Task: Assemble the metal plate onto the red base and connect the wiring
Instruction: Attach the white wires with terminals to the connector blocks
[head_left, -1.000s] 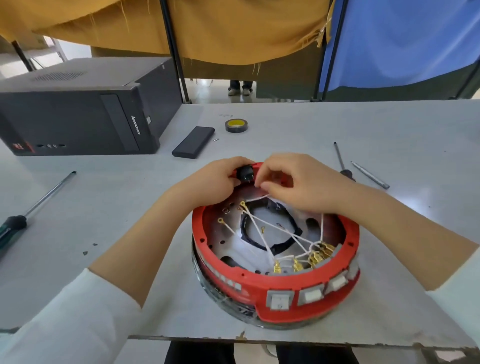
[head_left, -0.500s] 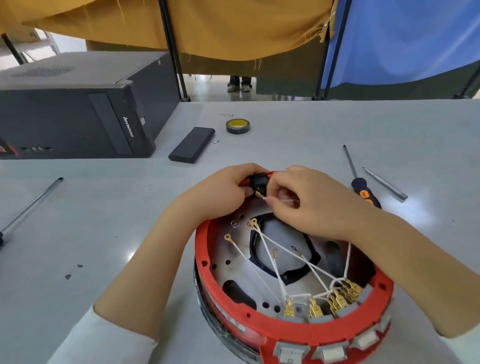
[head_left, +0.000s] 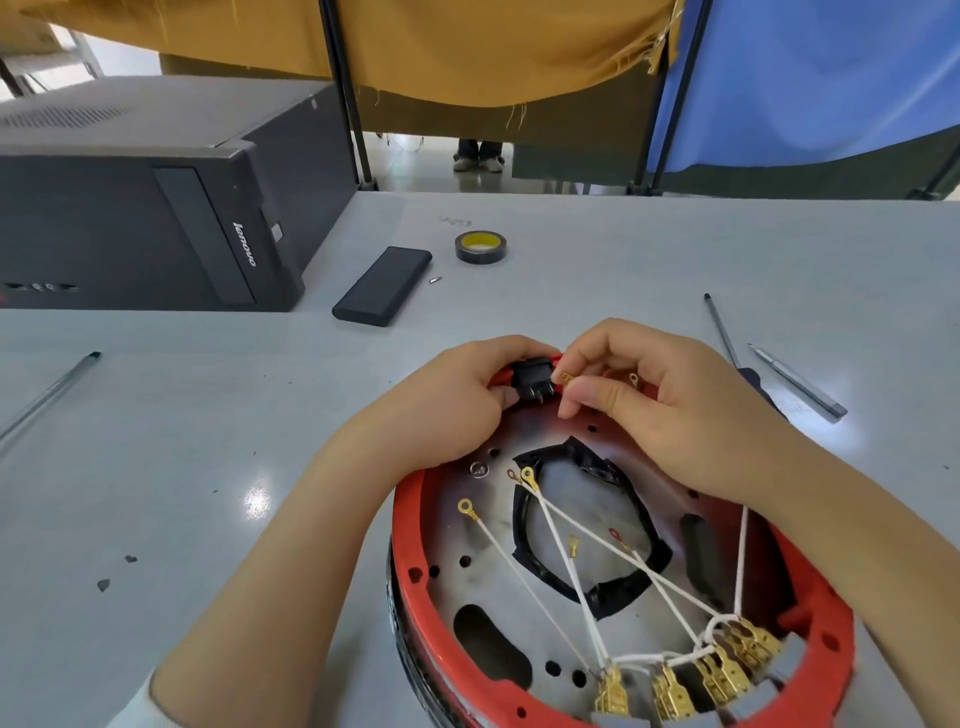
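Grey tabletop (head_left: 156, 467) carries the red base (head_left: 415, 587) at lower right of the frame, the metal plate (head_left: 457, 535) lying inside it. Left hand (head_left: 447, 400) grips the black switch (head_left: 532, 379) at the base's far rim; right hand (head_left: 670, 410) pinches a brass terminal (head_left: 563, 378) just beside it.

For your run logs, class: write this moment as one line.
left hand: holds black switch at red round base | right hand: pinches brass wire terminal beside it
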